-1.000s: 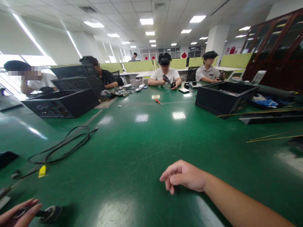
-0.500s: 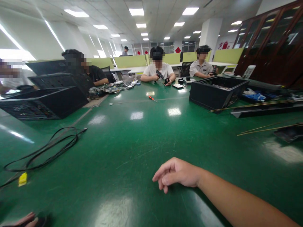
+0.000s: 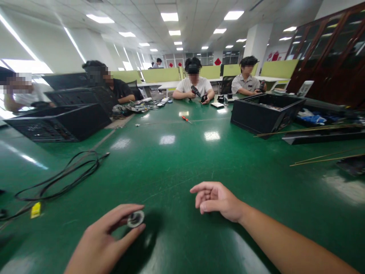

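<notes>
My left hand point(image 3: 99, 238) pinching a small round part point(image 3: 136, 219) over the glossy, scratched green tabletop point(image 3: 162, 167), my right hand point(image 3: 218, 202) loosely spread, ceiling lights point(image 3: 169, 16) mirrored below, yellow-green partitions point(image 3: 164, 74) behind, a dark glass-fronted cabinet point(image 3: 327, 57) rightward.

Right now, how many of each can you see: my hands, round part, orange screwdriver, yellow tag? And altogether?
Hands, left hand and right hand: 2
Round part: 1
Orange screwdriver: 1
Yellow tag: 1
Total: 5
</notes>
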Available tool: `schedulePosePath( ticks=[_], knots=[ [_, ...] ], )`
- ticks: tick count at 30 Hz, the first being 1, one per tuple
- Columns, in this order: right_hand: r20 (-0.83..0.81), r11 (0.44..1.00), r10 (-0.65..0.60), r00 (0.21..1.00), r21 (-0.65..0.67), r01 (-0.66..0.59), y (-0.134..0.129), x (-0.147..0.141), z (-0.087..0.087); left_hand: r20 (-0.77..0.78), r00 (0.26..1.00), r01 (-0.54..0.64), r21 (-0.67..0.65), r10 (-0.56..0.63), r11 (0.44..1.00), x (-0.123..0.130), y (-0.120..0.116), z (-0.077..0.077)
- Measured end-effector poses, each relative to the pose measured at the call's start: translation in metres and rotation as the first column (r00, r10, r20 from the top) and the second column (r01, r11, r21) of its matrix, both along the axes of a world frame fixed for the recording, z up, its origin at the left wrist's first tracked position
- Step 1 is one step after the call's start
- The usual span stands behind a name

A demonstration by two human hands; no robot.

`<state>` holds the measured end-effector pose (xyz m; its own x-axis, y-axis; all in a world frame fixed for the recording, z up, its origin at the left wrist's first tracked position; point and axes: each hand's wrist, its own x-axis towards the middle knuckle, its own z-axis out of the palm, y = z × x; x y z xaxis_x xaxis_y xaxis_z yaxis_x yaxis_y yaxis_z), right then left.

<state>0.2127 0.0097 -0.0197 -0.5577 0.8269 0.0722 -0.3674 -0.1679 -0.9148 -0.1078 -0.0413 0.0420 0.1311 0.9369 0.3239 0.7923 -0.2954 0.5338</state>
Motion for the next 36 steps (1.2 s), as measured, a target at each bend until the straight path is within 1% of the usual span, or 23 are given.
schedulePosePath(
  ticks=[1,3,5,6,8,11,15,17,18,20,22,24,27,32,36],
  knots=[
    [-0.001,0.994,-0.099,0.995,0.034,0.099,0.002,0.002,0.0,0.017,0.995,0.104,-0.065,-0.103,0.992,0.02,0.007,0.003],
    [-0.012,0.959,-0.271,0.963,0.081,0.271,0.007,0.006,0.0,0.09,0.957,0.286,-0.143,-0.275,0.948,0.063,0.02,0.01],
    [-0.013,0.911,-0.401,0.916,0.096,0.401,0.011,0.009,-0.001,0.138,0.926,0.374,-0.201,-0.352,0.906,0.097,0.029,0.015],
    [-0.006,0.891,-0.445,0.896,0.099,0.443,0.013,0.011,-0.001,0.151,0.916,0.398,-0.219,-0.371,0.891,0.11,0.031,0.015],
    [0.023,0.869,-0.488,0.872,0.109,0.483,0.015,0.012,-0.002,0.161,0.902,0.43,-0.234,-0.401,0.872,0.122,0.034,0.011],
    [0.076,0.878,-0.466,0.882,0.165,0.45,0.015,0.013,-0.003,0.162,0.878,0.476,-0.185,-0.451,0.86,0.118,0.035,-0.004],
    [0.14,0.905,-0.362,0.922,0.293,0.31,0.009,0.012,-0.004,0.153,0.843,0.531,-0.089,-0.515,0.843,0.099,0.037,-0.024],
    [0.183,0.895,-0.333,0.925,0.37,0.249,0.005,0.012,-0.002,0.147,0.862,0.498,-0.055,-0.486,0.866,0.095,0.039,-0.03],
    [0.211,0.884,-0.33,0.92,0.411,0.223,0.003,0.012,-0.001,0.148,0.88,0.461,-0.034,-0.452,0.887,0.095,0.04,-0.031],
    [0.274,0.84,-0.351,0.895,0.515,0.172,-0.001,0.011,0.004,0.159,0.908,0.393,0.006,-0.389,0.92,0.096,0.04,-0.032],
    [0.325,0.801,-0.372,0.869,0.585,0.124,-0.005,0.01,0.008,0.177,0.906,0.381,0.051,-0.384,0.923,0.099,0.04,-0.032],
    [0.36,0.775,-0.379,0.852,0.627,0.08,-0.008,0.007,0.011,0.197,0.889,0.403,0.091,-0.413,0.911,0.102,0.039,-0.032],
    [0.399,0.758,-0.41,0.82,0.649,0.064,-0.011,0.003,0.012,0.214,0.879,0.413,0.105,-0.426,0.905,0.102,0.037,-0.033],
    [0.428,0.74,-0.503,0.751,0.663,0.118,-0.011,0.0,0.007,0.221,0.889,0.4,0.051,-0.401,0.915,0.101,0.037,-0.036],
    [0.424,0.738,-0.497,0.757,0.666,0.112,-0.011,-0.001,0.007,0.23,0.889,0.397,0.045,-0.396,0.917,0.102,0.037,-0.038]
  ],
)
